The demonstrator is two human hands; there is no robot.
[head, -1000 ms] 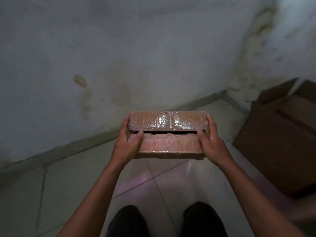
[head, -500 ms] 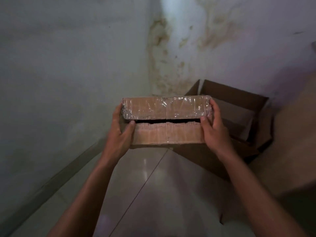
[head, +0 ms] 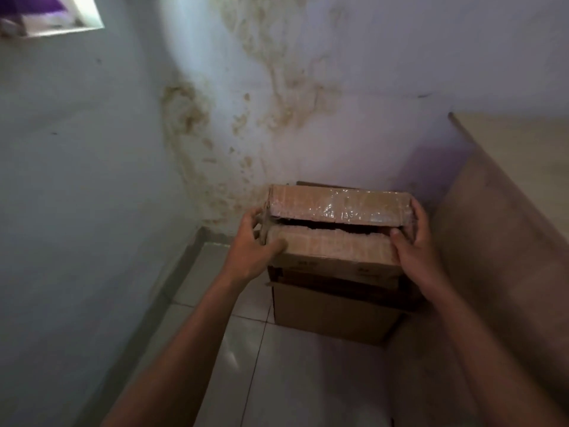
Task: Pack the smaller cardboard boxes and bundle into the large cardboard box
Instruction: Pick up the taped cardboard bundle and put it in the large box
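I hold a small cardboard box (head: 335, 223) wrapped in shiny clear tape, with a torn slit along its top. My left hand (head: 254, 245) grips its left end and my right hand (head: 414, 241) grips its right end. The small box hovers right over the open top of the large brown cardboard box (head: 329, 312), which stands on the tiled floor in the room's corner. The small box hides most of the large box's opening, and what lies inside cannot be seen.
Stained blue-white walls (head: 277, 103) meet in the corner just behind the large box. A tall beige wooden panel (head: 508, 226) stands close on the right. White floor tiles (head: 292, 380) stretch toward me. A window (head: 52, 16) sits high at the upper left.
My view has swung right and the small box has travelled with both hands from beside the large box to directly above its opening.
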